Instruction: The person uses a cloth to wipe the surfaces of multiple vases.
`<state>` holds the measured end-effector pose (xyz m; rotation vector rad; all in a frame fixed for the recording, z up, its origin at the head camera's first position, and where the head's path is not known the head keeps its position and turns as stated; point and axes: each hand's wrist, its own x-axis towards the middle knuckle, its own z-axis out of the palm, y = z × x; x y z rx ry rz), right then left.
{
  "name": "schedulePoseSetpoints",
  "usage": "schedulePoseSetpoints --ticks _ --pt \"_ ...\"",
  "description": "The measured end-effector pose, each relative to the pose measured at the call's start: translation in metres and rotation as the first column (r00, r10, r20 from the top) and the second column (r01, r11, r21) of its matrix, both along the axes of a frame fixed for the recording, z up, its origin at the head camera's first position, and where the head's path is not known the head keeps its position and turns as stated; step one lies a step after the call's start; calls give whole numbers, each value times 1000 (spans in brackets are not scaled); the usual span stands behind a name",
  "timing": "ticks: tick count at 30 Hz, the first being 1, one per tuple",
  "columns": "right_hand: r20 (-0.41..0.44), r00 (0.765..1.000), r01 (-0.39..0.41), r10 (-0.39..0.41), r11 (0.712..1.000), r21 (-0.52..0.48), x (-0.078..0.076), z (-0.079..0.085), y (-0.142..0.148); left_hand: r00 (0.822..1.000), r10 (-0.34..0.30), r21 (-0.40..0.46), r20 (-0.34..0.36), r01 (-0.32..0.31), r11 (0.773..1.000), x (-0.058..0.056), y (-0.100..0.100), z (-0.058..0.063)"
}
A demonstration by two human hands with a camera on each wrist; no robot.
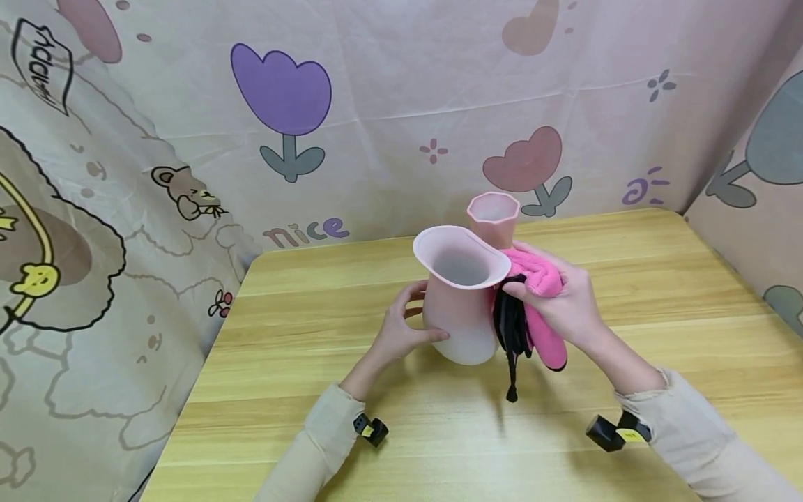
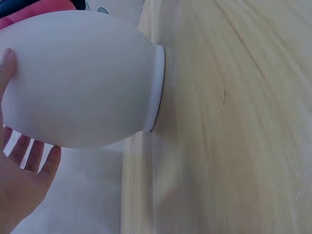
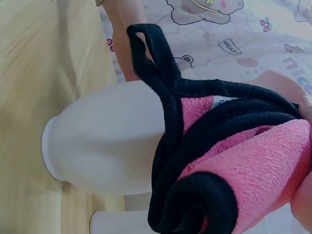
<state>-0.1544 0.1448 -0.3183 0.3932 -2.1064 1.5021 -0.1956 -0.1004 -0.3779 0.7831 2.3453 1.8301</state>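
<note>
Yellowish wood-grain tabletop [image 1: 270, 335] spreads beneath; the left hand [image 1: 404, 326] curls fingers around a pale-pink, flare-mouthed vase [image 1: 463, 317], the right hand [image 1: 574, 300] grips black-edged pink plush cloth [image 1: 544, 336] beside it, a pink faceted cup [image 1: 494, 226] beyond those fingers.

In the head view we count two hands, one left hand [image 1: 408, 329] and one right hand [image 1: 576, 301], near the centre. Along the bottom we find two sleeves, the left sleeve [image 1: 320, 434] and the right sleeve [image 1: 696, 434], with two black wrist devices: a left device [image 1: 371, 430] and a right device [image 1: 617, 432]. We see two vessels in the middle, one wide-lipped pitcher [image 1: 461, 321] and one pink cup [image 1: 494, 231]; beside them, one bundle of pink cloth [image 1: 546, 341]. We count one table [image 1: 295, 376] across the lower half. Above it we tally three stemmed tulips: purple tulip [image 1: 285, 94] upper left, red tulip [image 1: 523, 166] upper right, grey-blue tulip [image 1: 781, 136] far right.
</note>
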Motion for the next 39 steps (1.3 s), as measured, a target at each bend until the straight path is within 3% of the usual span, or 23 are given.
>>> schedulePoseSetpoints --ticks 5,9,11,13,15,17,19,22,26,28,30,32,34,37,39 --pt "-46 998 45 -44 999 15 4 -3 7 999 -8 -31 -43 6 1000 -6 -3 -8" --pt "-7 999 49 -49 997 67 8 -12 14 983 54 -89 -176 -70 994 -7 -3 -18" --pt "23 998 52 -54 995 86 9 -17 17 952 124 -112 -280 -161 981 -2 2 -18" --pt "50 997 54 -59 994 92 10 -23 20 898 218 -109 -383 -279 954 6 11 -14" --pt "65 996 52 -58 995 89 10 -27 22 833 316 -101 -453 -400 911 15 22 -8" --pt "75 996 43 -49 996 79 11 -30 22 788 398 -107 -469 -498 861 24 33 -1" --pt "81 996 41 -47 996 77 11 -31 23 771 451 -131 -450 -556 820 32 43 5" --pt "79 996 41 -47 996 73 11 -31 22 769 484 -191 -417 -595 781 38 56 9" --pt "62 997 41 -46 996 75 11 -32 20 747 496 -199 -443 -621 758 35 64 7" --pt "60 997 38 -43 996 77 11 -33 19 738 496 -179 -458 -623 761 33 64 5" --pt "63 997 35 -40 996 78 11 -34 20 739 483 -150 -471 -606 781 30 61 4" --pt "70 997 32 -38 996 78 11 -34 21 759 452 -117 -469 -560 820 27 57 3" --pt "82 996 37 -44 996 87 12 -34 21 796 399 -80 -455 -483 872 22 50 2" --pt "107 993 43 -54 994 105 13 -34 21 866 276 -53 -417 -326 944 12 37 2" --pt "119 991 46 -60 992 115 13 -35 21 909 174 -43 -378 -205 978 5 28 3"
